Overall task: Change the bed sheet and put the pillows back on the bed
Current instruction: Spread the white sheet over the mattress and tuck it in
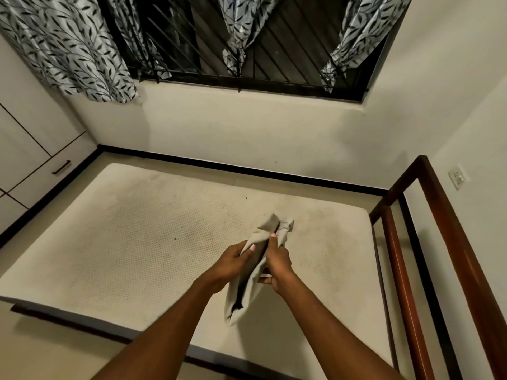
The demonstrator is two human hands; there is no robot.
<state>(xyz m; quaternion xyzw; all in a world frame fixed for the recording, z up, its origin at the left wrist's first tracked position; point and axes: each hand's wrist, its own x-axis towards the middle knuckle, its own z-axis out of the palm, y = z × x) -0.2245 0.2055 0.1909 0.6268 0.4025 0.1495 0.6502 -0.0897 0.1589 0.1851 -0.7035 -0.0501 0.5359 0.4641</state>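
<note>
Head view: looks down over both forearms onto a bed in the corner of a room.
Cloth [248, 292]: a beige piece, bunched lengthwise and held in the air above the right half of the mattress. Its far end is twisted into a knot-like lump, and its near end hangs loose below the hands.
Left hand [231, 266]: its fingers are curled round the left side of the cloth, with the thumb laid flat on top of the fabric.
Right hand [278, 266]: it grips the cloth's right side, thumb pointing up toward the knotted end and fingers [264, 281] wrapped underneath. The two hands sit just beside each other.
Mattress [137, 229]: bare and off-white, with a dotted texture and faint grey marks. No sheet is on it.
Bed frame [406, 270]: reddish-brown wooden rails stand along the mattress's right edge, near the wall.
Window [274, 50]: dark and barred, set in the far wall above the bed.
Curtains [68, 50]: leaf-patterned in grey and black, hanging in gathered bunches.
Wardrobe [24, 160]: pale doors on the left with a dark handle.
Wall socket [457, 177]: on the right wall.
</note>
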